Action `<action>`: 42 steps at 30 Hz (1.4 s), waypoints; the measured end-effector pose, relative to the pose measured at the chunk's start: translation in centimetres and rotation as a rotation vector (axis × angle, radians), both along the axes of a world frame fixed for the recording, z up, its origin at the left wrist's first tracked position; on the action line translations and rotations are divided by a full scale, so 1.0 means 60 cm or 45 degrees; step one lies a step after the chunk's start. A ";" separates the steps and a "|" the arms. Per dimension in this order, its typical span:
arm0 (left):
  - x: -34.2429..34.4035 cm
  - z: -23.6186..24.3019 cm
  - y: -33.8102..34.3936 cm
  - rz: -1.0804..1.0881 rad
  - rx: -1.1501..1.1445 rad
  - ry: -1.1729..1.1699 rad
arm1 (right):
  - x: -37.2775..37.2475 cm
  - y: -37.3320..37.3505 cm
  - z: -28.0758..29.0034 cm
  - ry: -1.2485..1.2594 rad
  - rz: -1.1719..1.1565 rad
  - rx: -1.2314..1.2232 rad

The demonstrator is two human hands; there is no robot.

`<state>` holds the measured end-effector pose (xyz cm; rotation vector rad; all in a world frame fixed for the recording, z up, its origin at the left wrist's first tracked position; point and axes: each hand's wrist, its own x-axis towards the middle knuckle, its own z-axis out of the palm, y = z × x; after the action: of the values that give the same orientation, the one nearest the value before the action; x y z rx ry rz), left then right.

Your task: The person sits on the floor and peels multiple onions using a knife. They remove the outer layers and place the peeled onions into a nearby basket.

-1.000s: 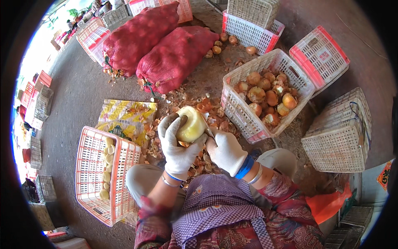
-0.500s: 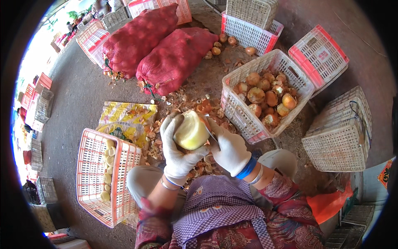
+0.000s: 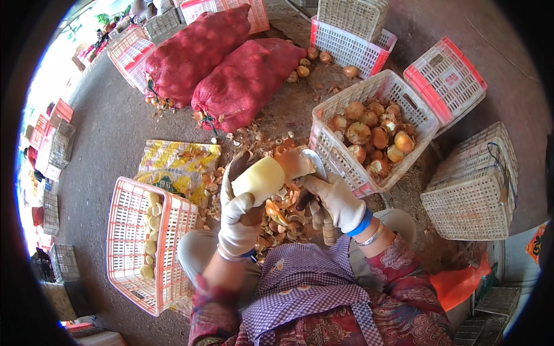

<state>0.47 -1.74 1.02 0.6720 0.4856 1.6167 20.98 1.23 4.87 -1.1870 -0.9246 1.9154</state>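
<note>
My gloved left hand (image 3: 236, 213) grips a pale, peeled onion (image 3: 257, 179) above a scattered heap of brown skins (image 3: 277, 222). My gloved right hand (image 3: 326, 199) holds a knife (image 3: 317, 164) just right of the onion, with a piece of brown skin (image 3: 291, 164) at its blade. The fingers of my right hand are partly bent underneath. Beyond my hands, a crumpled yellow plastic sack (image 3: 167, 153) lies on the floor with skins on it.
A red-rimmed crate (image 3: 127, 242) with peeled onions stands at left. A crate (image 3: 352, 173) of unpeeled onions is at right, beside stacked crates (image 3: 464, 207). Two red mesh sacks (image 3: 242, 92) lie beyond, near loose onions (image 3: 326, 57). People (image 3: 138, 11) are far upper left.
The onion has tipped sideways in my left hand. My right hand and knife have moved out to the right, lifting a piece of skin from it, and its lower fingers have loosened.
</note>
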 end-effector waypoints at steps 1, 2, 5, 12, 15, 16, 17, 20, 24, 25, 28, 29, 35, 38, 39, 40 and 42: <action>-0.002 -0.004 0.000 -0.026 -0.030 -0.051 | 0.000 0.002 0.000 -0.112 0.056 0.006; -0.004 -0.008 -0.001 -0.054 -0.062 -0.099 | 0.001 0.004 0.001 -0.222 0.111 0.010; -0.015 -0.028 -0.002 -0.121 -0.197 -0.268 | 0.000 0.006 -0.009 -0.393 0.208 0.008; 0.001 -0.001 0.001 -0.124 -0.167 -0.225 | 0.000 0.004 -0.004 0.038 -0.030 0.006; 0.019 0.010 0.003 -0.064 -0.064 0.114 | -0.001 -0.001 -0.029 0.227 0.111 0.162; 0.021 0.019 -0.001 0.002 -0.066 0.371 | -0.002 -0.008 -0.042 0.114 0.152 0.427; 0.030 0.029 -0.004 0.046 -0.061 0.408 | -0.008 -0.003 -0.043 0.159 0.072 0.397; 0.028 0.028 -0.002 0.103 -0.092 0.453 | -0.010 0.007 -0.046 0.267 -0.040 0.306; 0.027 0.035 -0.004 0.119 -0.194 0.360 | 0.001 0.004 -0.004 0.146 0.047 0.255; 0.029 0.036 -0.002 0.114 -0.209 0.318 | -0.001 0.001 -0.009 0.045 0.031 0.252; 0.013 0.033 0.004 0.011 -0.123 0.231 | -0.008 -0.001 0.002 0.080 -0.042 0.258; 0.011 0.034 0.006 -0.047 -0.105 0.183 | -0.004 0.000 0.003 0.102 -0.021 0.242; 0.001 0.004 -0.002 -0.242 -0.228 -0.217 | -0.011 0.004 -0.015 -0.099 -0.287 0.363; -0.010 -0.028 0.002 -0.302 -0.329 -0.461 | -0.009 0.013 -0.016 -0.066 -0.379 0.246; -0.011 -0.026 0.003 -0.323 -0.298 -0.424 | -0.005 0.013 -0.014 -0.025 -0.331 0.210; -0.013 -0.022 0.004 -0.344 -0.267 -0.387 | -0.003 0.015 -0.015 -0.011 -0.274 0.256; -0.007 0.000 0.005 -0.390 -0.238 -0.286 | -0.001 0.014 -0.017 0.014 -0.170 0.338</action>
<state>0.07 -1.45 1.03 0.3957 0.3450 1.3192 20.94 2.09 3.86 -1.0522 -1.0308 1.6344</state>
